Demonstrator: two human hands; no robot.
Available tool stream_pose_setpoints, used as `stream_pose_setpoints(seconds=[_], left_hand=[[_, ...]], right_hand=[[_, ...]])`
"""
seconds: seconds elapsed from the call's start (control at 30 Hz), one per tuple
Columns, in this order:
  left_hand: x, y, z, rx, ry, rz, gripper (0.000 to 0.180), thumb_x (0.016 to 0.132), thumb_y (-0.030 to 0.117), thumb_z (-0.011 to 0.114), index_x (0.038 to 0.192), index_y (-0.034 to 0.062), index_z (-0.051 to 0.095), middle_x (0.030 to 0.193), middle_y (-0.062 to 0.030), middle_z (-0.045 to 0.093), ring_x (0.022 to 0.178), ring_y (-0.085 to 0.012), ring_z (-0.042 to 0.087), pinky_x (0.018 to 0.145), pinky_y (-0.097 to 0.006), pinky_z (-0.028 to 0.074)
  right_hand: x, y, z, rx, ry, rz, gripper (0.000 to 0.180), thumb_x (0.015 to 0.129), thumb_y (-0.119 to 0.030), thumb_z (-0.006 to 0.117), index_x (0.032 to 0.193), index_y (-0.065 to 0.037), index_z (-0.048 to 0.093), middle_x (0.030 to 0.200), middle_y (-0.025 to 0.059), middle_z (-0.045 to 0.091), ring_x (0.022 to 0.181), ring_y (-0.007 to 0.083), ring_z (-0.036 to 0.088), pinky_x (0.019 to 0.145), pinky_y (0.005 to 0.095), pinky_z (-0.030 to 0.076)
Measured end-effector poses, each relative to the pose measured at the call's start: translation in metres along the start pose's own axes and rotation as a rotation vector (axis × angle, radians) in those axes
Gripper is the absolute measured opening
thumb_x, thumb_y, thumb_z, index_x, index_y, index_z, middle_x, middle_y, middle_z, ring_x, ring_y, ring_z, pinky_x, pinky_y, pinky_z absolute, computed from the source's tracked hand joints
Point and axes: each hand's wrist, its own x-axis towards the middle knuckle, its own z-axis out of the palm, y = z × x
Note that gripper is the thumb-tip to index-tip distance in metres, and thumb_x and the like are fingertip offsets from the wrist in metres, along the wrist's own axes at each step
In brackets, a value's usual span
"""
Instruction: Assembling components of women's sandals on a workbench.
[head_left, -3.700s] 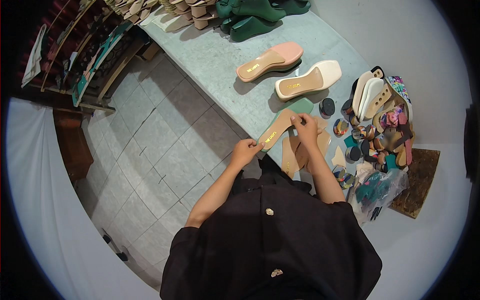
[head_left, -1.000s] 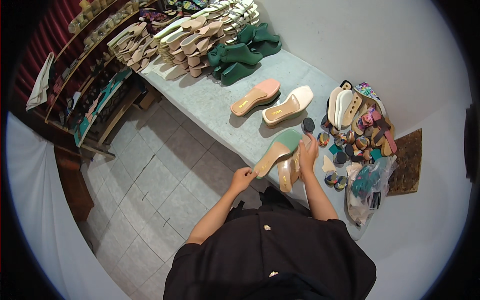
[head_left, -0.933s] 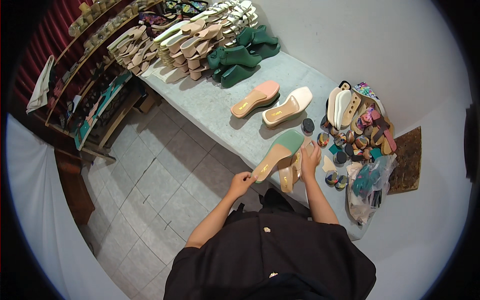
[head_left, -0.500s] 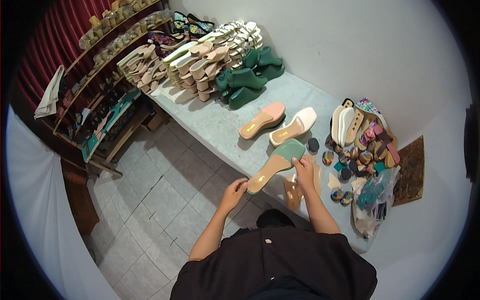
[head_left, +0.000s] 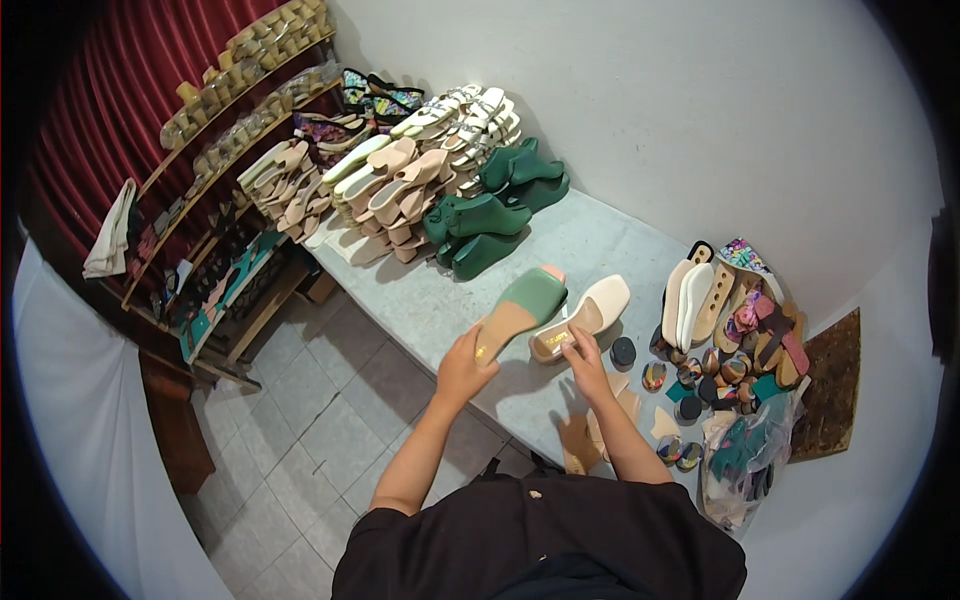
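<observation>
My left hand (head_left: 465, 368) is closed around the heel end of a green square-toed sandal (head_left: 535, 297) with a tan footbed. The sandal is held above the table, toe pointing away to the right. Behind it, a pink sandal (head_left: 553, 271) is mostly hidden, with only part of its toe showing. A cream-white sandal (head_left: 608, 298) rests on the table just to the right. At its heel end is my right hand (head_left: 588, 362), fingers extended over the tan footbed and apparently touching it.
Green shoe lasts (head_left: 485, 218) and stacked beige sandals (head_left: 390, 185) occupy the table's far end. Nearer on the right are a round black piece (head_left: 622, 351), several patterned heel pieces (head_left: 654, 376), sandal parts and a plastic bag (head_left: 745, 450). Shelves (head_left: 225, 115) stand at left.
The green sandal has moved left and away, now over the pink one, held by my left hand alone. My right hand has let go of it and moved to the white sandal's heel.
</observation>
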Motion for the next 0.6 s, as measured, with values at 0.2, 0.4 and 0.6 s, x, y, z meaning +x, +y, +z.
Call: stream_pose_setpoints(seconds=[0.2,0.4,0.6], left_hand=[[0.062,-0.008,0.019,0.242,-0.077,-0.008,0.055,0.061,0.028,0.068,0.109,0.0048,0.055,0.095,-0.0133,0.063,0.091,-0.0303,0.060,0.097,-0.068,0.014],[0.081,-0.027,0.041,0.212,-0.109,-0.021,0.032,0.066,0.033,0.066,0.088,0.0097,0.062,0.084,-0.0092,0.067,0.084,-0.0298,0.062,0.097,-0.070,0.008],[0.089,-0.040,0.054,0.282,-0.265,-0.089,0.048,0.066,0.039,0.068,0.102,0.0085,0.060,0.097,-0.0121,0.065,0.093,-0.0305,0.060,0.098,-0.068,0.015]], right_hand=[[-0.023,0.009,-0.030,0.054,-0.069,0.045,0.047,0.084,-0.022,0.059,0.127,-0.006,0.047,0.127,0.0157,0.041,0.123,0.0284,0.036,0.104,0.0358,0.026],[-0.060,0.012,-0.063,-0.015,-0.013,0.139,0.045,0.084,-0.018,0.056,0.127,-0.010,0.047,0.130,0.0099,0.038,0.123,0.0223,0.035,0.099,0.0319,0.029],[-0.092,0.019,-0.066,0.114,0.153,0.308,0.045,0.081,-0.018,0.060,0.124,-0.008,0.050,0.126,0.0134,0.041,0.123,0.0261,0.036,0.103,0.0354,0.027]])
